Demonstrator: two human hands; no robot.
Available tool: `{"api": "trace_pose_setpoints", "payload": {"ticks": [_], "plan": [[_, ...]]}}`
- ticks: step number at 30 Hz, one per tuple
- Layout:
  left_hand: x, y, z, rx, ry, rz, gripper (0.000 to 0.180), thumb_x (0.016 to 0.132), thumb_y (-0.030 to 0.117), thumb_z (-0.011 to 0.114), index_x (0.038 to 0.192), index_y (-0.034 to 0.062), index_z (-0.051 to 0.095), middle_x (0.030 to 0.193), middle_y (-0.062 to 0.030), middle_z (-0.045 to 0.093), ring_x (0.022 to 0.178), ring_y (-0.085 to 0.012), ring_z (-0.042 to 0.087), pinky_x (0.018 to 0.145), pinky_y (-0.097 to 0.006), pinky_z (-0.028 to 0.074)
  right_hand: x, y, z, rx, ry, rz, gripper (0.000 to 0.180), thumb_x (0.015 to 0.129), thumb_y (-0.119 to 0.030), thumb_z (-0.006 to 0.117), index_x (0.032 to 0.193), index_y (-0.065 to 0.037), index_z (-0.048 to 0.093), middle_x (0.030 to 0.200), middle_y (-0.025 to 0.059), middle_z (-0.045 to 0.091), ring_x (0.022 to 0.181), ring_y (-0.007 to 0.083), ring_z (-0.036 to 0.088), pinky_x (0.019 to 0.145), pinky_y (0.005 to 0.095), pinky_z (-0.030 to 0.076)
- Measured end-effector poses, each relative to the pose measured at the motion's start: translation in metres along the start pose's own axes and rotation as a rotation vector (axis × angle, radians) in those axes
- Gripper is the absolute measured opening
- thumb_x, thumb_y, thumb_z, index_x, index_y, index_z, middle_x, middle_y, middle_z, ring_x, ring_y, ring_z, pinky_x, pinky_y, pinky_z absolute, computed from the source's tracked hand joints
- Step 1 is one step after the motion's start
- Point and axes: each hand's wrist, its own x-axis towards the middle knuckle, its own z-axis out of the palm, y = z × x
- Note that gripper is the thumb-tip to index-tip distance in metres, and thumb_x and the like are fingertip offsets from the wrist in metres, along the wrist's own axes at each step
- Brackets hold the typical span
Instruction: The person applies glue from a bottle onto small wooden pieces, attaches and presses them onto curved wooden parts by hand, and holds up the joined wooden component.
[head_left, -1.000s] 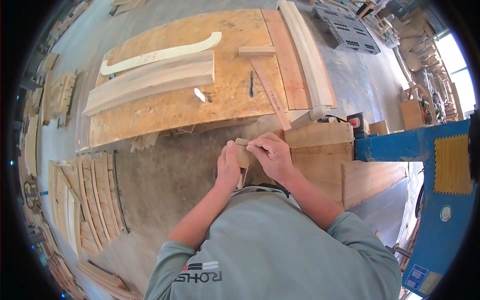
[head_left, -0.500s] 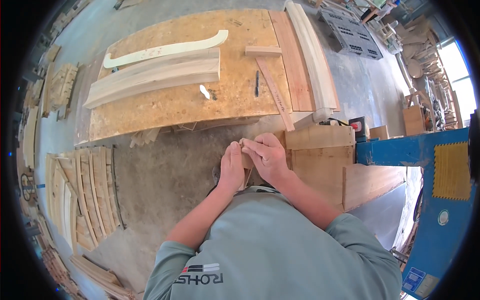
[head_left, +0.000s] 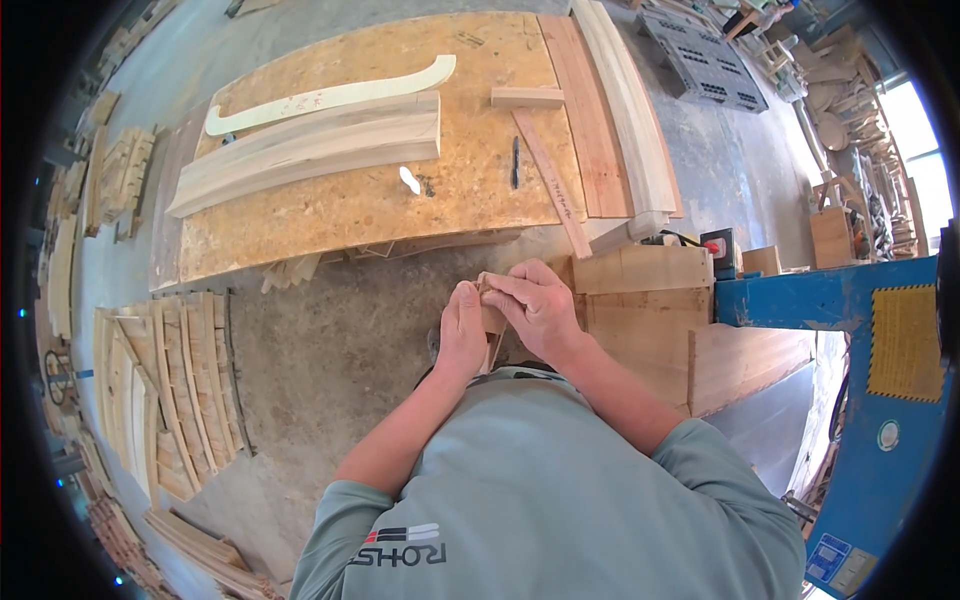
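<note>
A pale tan wooden piece is gripped at frame centre between the left hand and right hand, close together; they mask much of its outline. Its lower end is unclear.

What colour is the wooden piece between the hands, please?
Light tan; the wooden piece shows best in the head view.

This is a woodworking workshop: a curved pale strip and a thick timber lie toward the left edge of the worn tabletop, cut wooden parts are stacked beyond its near left corner, and a blue machine frame stands past its near right corner.
</note>
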Motion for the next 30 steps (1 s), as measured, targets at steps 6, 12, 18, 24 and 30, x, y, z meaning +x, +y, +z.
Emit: {"api": "trace_pose_setpoints", "payload": {"ticks": [6, 12, 18, 24, 30], "plan": [[-0.001, -0.002, -0.002, -0.027, 0.003, -0.032, 0.051, 0.111, 0.045, 0.031, 0.11, 0.0032, 0.059, 0.099, -0.0047, 0.063, 0.091, -0.01, 0.057, 0.077, -0.027, 0.049, -0.002, 0.001, -0.003, 0.016, -0.05, 0.007, 0.028, 0.081, -0.003, 0.079, 0.108, -0.001, 0.073, 0.089, 0.0115, 0.064, 0.077, 0.0271, 0.063, 0.069, 0.035, 0.053], [0.004, -0.01, -0.005, -0.028, 0.064, -0.083, 0.051, 0.109, 0.045, 0.044, 0.116, -0.0027, 0.06, 0.104, -0.0077, 0.065, 0.093, -0.011, 0.059, 0.08, -0.027, 0.05, -0.001, -0.004, -0.011, 0.117, -0.08, 0.114, 0.025, 0.088, 0.0, 0.072, 0.113, -0.001, 0.071, 0.095, 0.0134, 0.067, 0.082, 0.0279, 0.066, 0.073, 0.034, 0.054], [0.005, -0.004, -0.002, -0.047, 0.1, -0.07, 0.047, 0.107, 0.042, 0.05, 0.112, -0.0034, 0.062, 0.096, -0.0068, 0.066, 0.087, -0.0109, 0.058, 0.077, -0.027, 0.049, -0.008, 0.005, -0.008, 0.295, 0.01, 0.191, 0.021, 0.089, 0.001, 0.07, 0.11, -0.002, 0.072, 0.095, 0.0129, 0.069, 0.083, 0.0253, 0.067, 0.073, 0.0329, 0.054], [0.003, -0.009, -0.003, -0.051, 0.113, -0.092, 0.044, 0.107, 0.042, 0.049, 0.106, -0.0001, 0.063, 0.089, -0.0033, 0.064, 0.081, -0.0091, 0.055, 0.071, -0.026, 0.046, -0.014, 0.008, -0.01, 0.27, 0.003, 0.177, 0.019, 0.083, -0.001, 0.077, 0.102, -0.002, 0.074, 0.089, 0.0106, 0.068, 0.082, 0.0227, 0.066, 0.071, 0.0307, 0.053], [0.0, -0.007, 0.0, -0.061, 0.108, -0.075, 0.051, 0.109, 0.047, 0.042, 0.106, 0.0004, 0.063, 0.093, -0.0038, 0.064, 0.083, -0.0095, 0.056, 0.073, -0.027, 0.047, -0.009, -0.004, -0.012, 0.288, -0.043, 0.328, 0.022, 0.084, -0.003, 0.078, 0.106, -0.002, 0.073, 0.091, 0.0083, 0.065, 0.084, 0.0174, 0.065, 0.072, 0.0296, 0.054]]}}
